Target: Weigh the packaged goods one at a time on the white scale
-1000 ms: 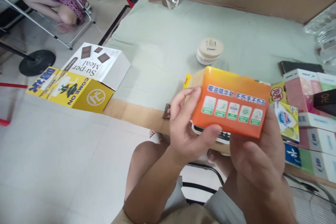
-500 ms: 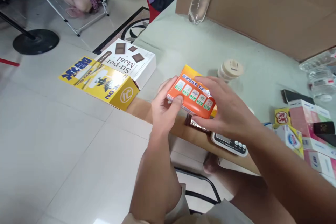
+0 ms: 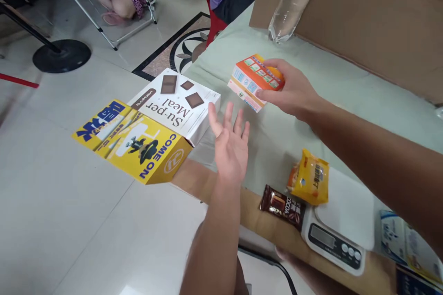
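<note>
My right hand (image 3: 289, 85) grips an orange and white soap box (image 3: 256, 73) by its right end, over the green tablecloth. Tilted, the box turns its printed orange side and a pale side toward me. My left hand (image 3: 231, 145) is open and holds nothing, fingers spread and palm up, below and left of the soap box. Close to its fingertips lies a white "Su-per Meal" box (image 3: 197, 106). A yellow "COME ON" box (image 3: 138, 143) sits against that one, at the table's left edge.
A white kitchen scale (image 3: 346, 212) stands at the front edge, with a yellow snack packet (image 3: 311, 177) and a brown cocoa packet (image 3: 282, 205) beside it. A clear plastic bottle (image 3: 287, 14) stands before the cardboard panel (image 3: 367, 27). Two people sit beyond the table.
My left hand has let go of the soap box and opened. My right hand has carried the box away from me over the table. The view has swung left, and the scale is uncovered.
</note>
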`<state>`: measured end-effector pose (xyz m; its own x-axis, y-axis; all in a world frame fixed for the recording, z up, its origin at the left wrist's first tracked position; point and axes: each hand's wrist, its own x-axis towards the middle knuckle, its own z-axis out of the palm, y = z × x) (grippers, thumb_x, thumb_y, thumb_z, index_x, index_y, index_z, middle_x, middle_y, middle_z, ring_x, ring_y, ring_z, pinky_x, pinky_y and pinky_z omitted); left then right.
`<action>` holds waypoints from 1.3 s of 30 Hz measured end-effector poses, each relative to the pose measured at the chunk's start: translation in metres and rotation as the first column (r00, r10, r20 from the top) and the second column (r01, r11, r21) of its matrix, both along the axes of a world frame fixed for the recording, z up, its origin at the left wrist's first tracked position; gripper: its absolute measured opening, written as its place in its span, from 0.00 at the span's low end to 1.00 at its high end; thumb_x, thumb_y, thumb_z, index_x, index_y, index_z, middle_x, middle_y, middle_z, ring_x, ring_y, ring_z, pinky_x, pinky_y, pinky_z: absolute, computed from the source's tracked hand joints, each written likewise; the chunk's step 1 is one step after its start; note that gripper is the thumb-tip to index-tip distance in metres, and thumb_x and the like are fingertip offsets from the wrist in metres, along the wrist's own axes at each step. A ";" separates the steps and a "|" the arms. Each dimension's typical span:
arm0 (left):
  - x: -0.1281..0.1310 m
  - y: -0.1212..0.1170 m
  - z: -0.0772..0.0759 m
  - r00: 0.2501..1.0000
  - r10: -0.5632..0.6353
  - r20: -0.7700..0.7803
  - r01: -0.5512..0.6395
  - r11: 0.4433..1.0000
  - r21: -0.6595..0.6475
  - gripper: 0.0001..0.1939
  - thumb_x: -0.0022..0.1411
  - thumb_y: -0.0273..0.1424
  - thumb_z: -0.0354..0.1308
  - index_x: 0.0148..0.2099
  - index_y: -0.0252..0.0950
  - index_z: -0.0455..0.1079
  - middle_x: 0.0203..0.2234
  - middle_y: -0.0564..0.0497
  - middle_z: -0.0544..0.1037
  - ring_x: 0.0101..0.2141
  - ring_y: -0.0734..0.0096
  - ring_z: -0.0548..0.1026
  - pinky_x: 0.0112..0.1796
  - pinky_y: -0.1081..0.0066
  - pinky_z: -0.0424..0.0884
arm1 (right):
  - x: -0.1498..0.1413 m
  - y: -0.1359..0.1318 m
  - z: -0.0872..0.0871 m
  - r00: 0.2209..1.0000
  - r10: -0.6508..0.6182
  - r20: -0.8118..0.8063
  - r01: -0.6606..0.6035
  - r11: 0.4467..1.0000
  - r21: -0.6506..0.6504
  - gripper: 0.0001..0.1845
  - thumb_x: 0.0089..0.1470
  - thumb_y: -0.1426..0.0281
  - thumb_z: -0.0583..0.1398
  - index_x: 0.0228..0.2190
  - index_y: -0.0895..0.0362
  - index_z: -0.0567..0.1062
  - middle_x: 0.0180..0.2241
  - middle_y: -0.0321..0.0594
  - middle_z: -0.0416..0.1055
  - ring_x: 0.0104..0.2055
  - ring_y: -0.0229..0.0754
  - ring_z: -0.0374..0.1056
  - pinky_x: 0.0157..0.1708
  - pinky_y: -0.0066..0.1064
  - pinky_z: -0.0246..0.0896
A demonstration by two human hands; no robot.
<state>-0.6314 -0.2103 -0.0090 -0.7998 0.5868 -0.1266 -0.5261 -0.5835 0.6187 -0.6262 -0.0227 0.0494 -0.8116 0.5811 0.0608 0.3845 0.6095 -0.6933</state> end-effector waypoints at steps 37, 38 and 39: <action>-0.010 -0.019 0.010 0.969 0.089 0.232 -0.078 0.995 -0.056 0.38 0.69 0.48 0.46 0.77 0.62 0.40 0.73 0.58 0.61 0.72 0.60 0.64 0.69 0.57 0.65 | -0.092 0.010 -0.069 0.906 0.412 -0.098 -0.422 0.863 -0.277 0.25 0.60 0.63 0.66 0.58 0.37 0.78 0.65 0.36 0.66 0.69 0.54 0.61 0.72 0.59 0.53; -0.010 -0.019 0.010 0.968 0.090 0.236 -0.080 0.995 -0.054 0.38 0.69 0.48 0.46 0.77 0.62 0.41 0.73 0.58 0.61 0.72 0.59 0.64 0.69 0.57 0.65 | -0.093 0.010 -0.069 0.903 0.418 -0.100 -0.429 0.861 -0.274 0.24 0.59 0.62 0.66 0.57 0.37 0.78 0.65 0.36 0.66 0.70 0.54 0.60 0.73 0.58 0.53; -0.010 -0.019 0.011 0.966 0.093 0.242 -0.084 0.995 -0.050 0.38 0.69 0.48 0.47 0.77 0.61 0.42 0.73 0.57 0.61 0.71 0.59 0.64 0.69 0.57 0.65 | -0.094 0.010 -0.069 0.899 0.426 -0.099 -0.437 0.859 -0.266 0.25 0.59 0.61 0.67 0.57 0.38 0.78 0.65 0.36 0.65 0.71 0.54 0.59 0.73 0.58 0.51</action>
<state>-0.6414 -0.2290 0.0017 -0.7903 0.5058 -0.3457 -0.6112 -0.6122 0.5016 -0.7199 -0.0124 -0.0193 -0.9852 0.1707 -0.0160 0.0993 0.4920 -0.8649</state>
